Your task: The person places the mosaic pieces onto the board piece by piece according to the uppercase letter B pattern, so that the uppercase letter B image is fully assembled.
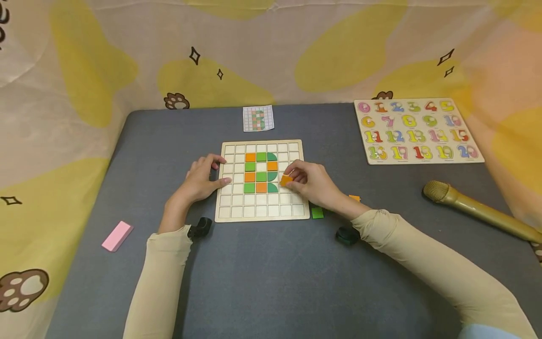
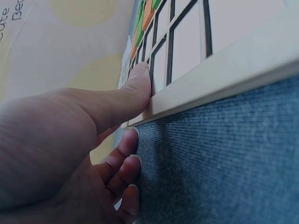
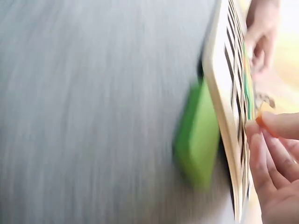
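Between the thumb and fingers of my right hand (image 1: pixel 311 183) is an orange square tile (image 1: pixel 286 180), pinched over the right part of a wooden grid board (image 1: pixel 262 211). In the right wrist view the orange tile (image 3: pixel 265 112) shows at the fingertips. Orange and green squares, with dark green rounded pieces (image 1: pixel 272 187) along the right side, fill cells mid-board. My left hand (image 1: pixel 199 179) rests at the board's left edge, thumb and index finger spread apart on it. In the left wrist view its thumb (image 2: pixel 135 88) lies on the rim, the other fingers beside the edge.
A green tile (image 1: pixel 317 213) lies by the board's lower right corner, an orange one (image 1: pixel 354 198) partly behind the right wrist. A pattern card (image 1: pixel 258 118) lies behind the board. Around them are a number puzzle (image 1: pixel 417 132), a gold microphone (image 1: pixel 478 209) and a pink block (image 1: pixel 117 236).
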The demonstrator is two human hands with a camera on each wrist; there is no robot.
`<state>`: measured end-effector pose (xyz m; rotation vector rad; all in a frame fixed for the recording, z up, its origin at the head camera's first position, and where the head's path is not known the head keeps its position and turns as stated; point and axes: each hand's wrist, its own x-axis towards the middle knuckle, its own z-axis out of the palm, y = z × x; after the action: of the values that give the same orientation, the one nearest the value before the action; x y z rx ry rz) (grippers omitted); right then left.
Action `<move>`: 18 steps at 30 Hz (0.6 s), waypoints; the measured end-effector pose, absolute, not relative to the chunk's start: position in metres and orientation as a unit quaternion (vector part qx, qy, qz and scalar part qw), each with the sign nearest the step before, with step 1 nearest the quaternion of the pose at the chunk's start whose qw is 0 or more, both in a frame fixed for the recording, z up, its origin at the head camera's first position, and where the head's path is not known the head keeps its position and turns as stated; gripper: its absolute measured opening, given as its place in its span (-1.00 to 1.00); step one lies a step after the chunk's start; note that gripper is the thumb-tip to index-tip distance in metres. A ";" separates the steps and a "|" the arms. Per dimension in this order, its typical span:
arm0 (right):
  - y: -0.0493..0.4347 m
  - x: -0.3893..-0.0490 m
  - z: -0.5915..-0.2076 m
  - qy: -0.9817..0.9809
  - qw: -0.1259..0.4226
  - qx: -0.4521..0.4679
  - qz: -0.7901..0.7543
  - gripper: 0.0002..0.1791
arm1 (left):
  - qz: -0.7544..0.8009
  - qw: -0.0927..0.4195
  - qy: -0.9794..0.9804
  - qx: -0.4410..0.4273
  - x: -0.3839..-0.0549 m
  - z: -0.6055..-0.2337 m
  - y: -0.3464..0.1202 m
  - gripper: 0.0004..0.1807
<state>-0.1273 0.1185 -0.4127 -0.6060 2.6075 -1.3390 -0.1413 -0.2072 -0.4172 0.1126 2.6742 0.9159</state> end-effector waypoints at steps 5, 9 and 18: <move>0.094 -0.119 -0.419 0.856 0.086 -0.217 -0.461 -0.89 | 0.320 0.159 0.933 0.035 -0.142 -0.418 -0.207 -0.38; 0.076 -0.115 -0.421 0.851 0.101 -0.220 -0.466 -0.92 | 0.320 0.158 0.934 0.036 -0.141 -0.417 -0.207 -0.38; 0.045 -0.114 -0.420 0.852 0.119 -0.232 -0.455 -0.96 | 0.319 0.157 0.934 0.036 -0.141 -0.416 -0.206 -0.39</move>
<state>-0.1142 0.0452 -0.4198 -0.6793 2.4897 -1.3295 -0.1408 -0.2060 -0.4159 0.1018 2.6727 0.9133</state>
